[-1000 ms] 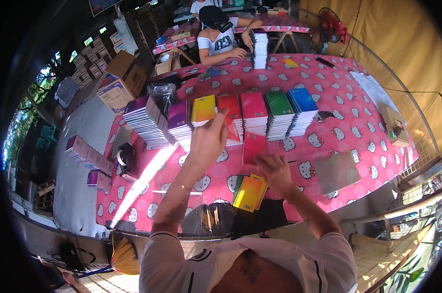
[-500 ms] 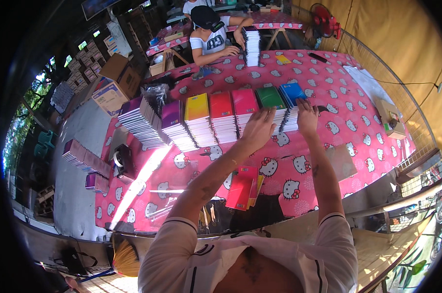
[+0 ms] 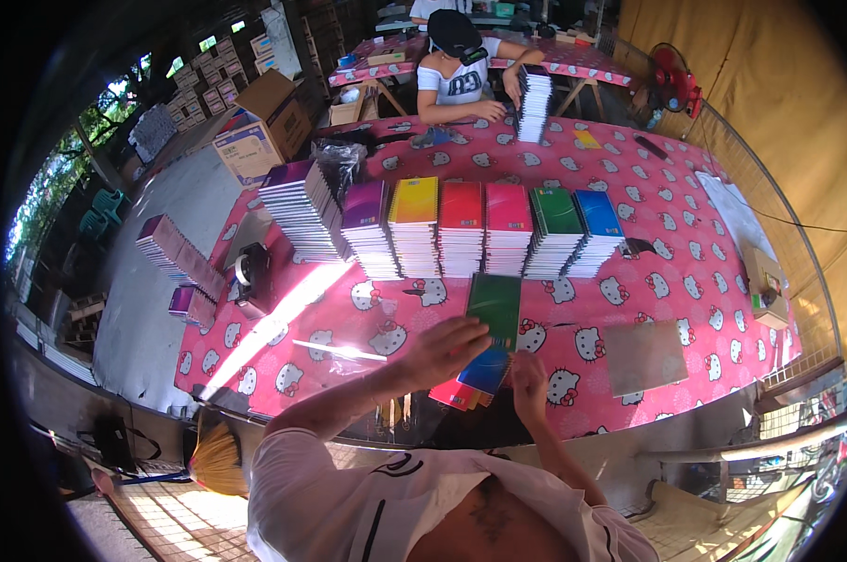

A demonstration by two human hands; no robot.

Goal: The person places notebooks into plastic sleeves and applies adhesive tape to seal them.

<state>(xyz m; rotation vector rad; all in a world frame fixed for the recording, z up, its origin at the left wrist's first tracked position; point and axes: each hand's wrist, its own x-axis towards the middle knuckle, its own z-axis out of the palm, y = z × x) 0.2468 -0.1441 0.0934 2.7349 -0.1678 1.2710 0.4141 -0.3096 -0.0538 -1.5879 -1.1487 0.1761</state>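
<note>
At the lower centre of the frame, the left hand (image 3: 449, 347) lies over the left edge of a green spiral-bound notebook (image 3: 494, 302), its fingers rather straight; I cannot tell if they grip it. The right hand (image 3: 529, 379), with curled fingers, is just beside a glossy blue notebook (image 3: 485, 371); whether it holds anything, I cannot tell. A red notebook (image 3: 449, 393) shows at the lower left of this small pile. In my judgement, one should press lightly, keep the wire spines together and square the corners, because smooth covers could slide.
</note>
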